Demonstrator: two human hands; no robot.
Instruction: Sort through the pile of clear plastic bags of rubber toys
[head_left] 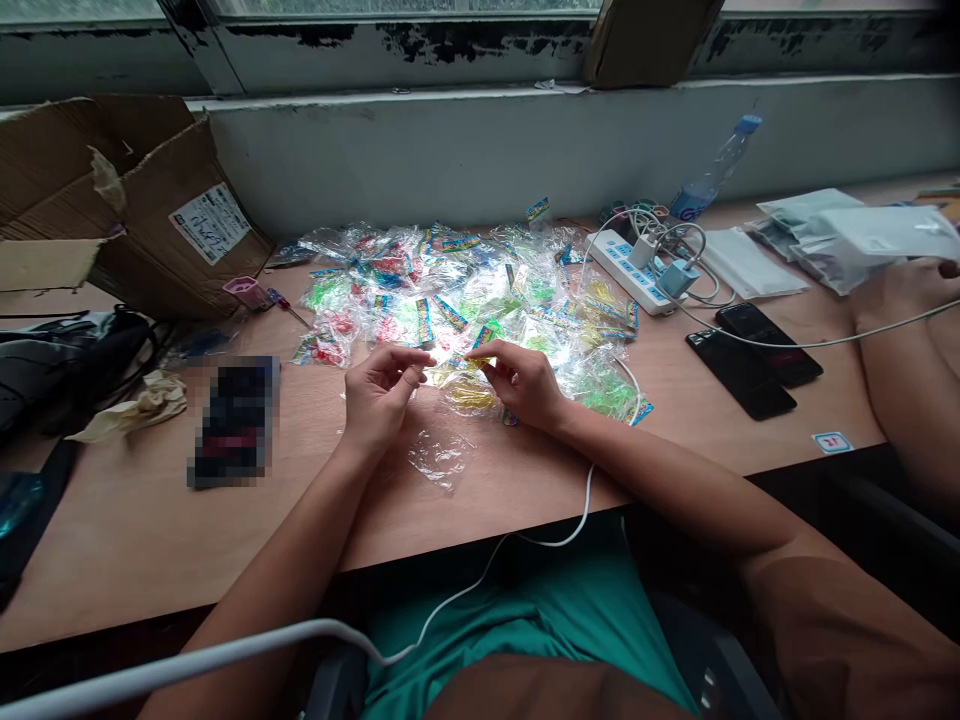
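Note:
My left hand point(382, 392) and my right hand point(521, 380) meet over the wooden table point(150, 520), fingers pinched together on a small clear plastic packet point(450, 368) with a yellow item inside. Just behind them lies a heap of several clear packets point(450, 285) with green, red and yellow contents and colourful header cards. One empty-looking clear bag point(442, 458) lies flat on the table below my hands.
A torn cardboard box point(142, 200) stands at the back left. A white power strip point(634, 270) with chargers, two dark phones point(750, 355), a water bottle point(712, 170) and grey pouches point(817, 235) lie on the right. Another person's arm point(911, 350) reaches in at far right.

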